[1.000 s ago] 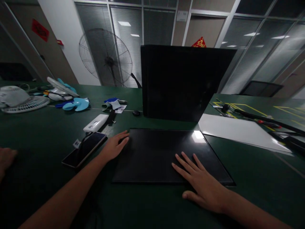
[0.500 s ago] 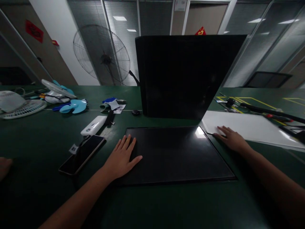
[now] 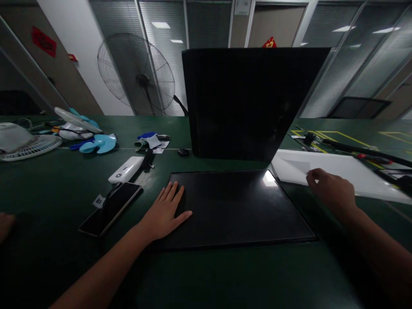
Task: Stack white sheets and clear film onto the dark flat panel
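A flat dark panel [image 3: 231, 210] lies on the green table [image 3: 219, 274], with a bright reflection at its upper right corner. On the panel's left part rests my left hand [image 3: 165, 212], fingers spread and holding nothing. My right hand [image 3: 331, 189] pinches the near edge of a white sheet [image 3: 341, 167] to the right of the panel, and the sheet's left corner is lifted and folded over. Behind the panel stands a large black box-like object [image 3: 251, 103].
To the left lie a phone [image 3: 111, 210], a white device [image 3: 126, 169], a cloth [image 3: 150, 139] and blue fan blades [image 3: 99, 143] beside white fan parts. Another person's hand [image 3: 5, 225] shows at the left edge. Rods and tools [image 3: 354, 148] lie behind the sheet.
My right hand has gone from lying spread at the white sheet's corner to pinching its edge, a little further right. The corner has come up. My left hand stays in place.
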The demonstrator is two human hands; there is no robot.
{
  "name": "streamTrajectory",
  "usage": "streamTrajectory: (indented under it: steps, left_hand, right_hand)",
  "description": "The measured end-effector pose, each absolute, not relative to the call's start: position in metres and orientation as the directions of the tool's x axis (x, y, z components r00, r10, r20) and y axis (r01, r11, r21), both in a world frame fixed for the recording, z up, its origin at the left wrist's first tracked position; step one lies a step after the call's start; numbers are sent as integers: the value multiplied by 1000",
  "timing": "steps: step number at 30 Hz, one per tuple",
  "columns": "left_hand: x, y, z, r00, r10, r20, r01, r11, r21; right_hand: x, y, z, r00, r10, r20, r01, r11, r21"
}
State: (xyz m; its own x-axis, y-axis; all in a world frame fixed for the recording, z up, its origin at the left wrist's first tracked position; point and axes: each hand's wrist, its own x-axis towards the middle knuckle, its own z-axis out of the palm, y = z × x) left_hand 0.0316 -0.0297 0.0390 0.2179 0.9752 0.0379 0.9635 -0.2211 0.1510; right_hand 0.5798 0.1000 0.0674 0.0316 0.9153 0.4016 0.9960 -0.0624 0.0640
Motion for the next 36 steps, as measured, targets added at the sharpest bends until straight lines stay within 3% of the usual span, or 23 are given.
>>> streamTrajectory:
  steps: [4,7,10,13,17,19,22,24,28,31,34,36]
  left_hand:
    - [30,-31,40,203,978,54,961,-209,182]
    - [28,-31,38,209,974,88,953,-223,204]
    - [27,-32,37,198,977,75,956,-209,206]
    - [27,-33,38,188,979,75,957,-200,212]
    - [25,-31,39,187,978,97,946,-205,253]
    - [24,-30,39,194,977,93,940,-212,268]
    - [22,-28,40,213,974,77,941,-226,251]
    - [19,-27,39,217,974,65,941,-226,252]
    - [6,-23,36,203,975,91,926,-221,307]
    - [-3,-19,33,179,975,129,914,-213,345]
    - [-5,-15,31,168,974,151,904,-214,371]
    - [-4,-15,30,165,974,157,903,-213,374]
  right_hand:
    - [551,79,98,25,806,591,992,-92,83]
    - [510,56,107,-79,777,624,987,-27,159]
    - [458,26,95,-341,819,462,938,264,225]
    - [404,-10,70,-639,708,300,767,615,182]
    - [348,-54,49,-805,544,237,576,813,86]
    - [330,-68,55,-840,510,186,515,857,-24]
    - [322,-73,77,-853,510,113,474,847,-242]
    - [331,-64,89,-812,570,121,524,805,-278]
    - [386,-34,78,-562,782,272,790,604,-103]
    - [454,-18,43,-387,857,340,914,404,21]
    - [533,-19,4,-271,923,273,962,268,49]
    - [583,-27,-15,-299,938,174,954,297,40]
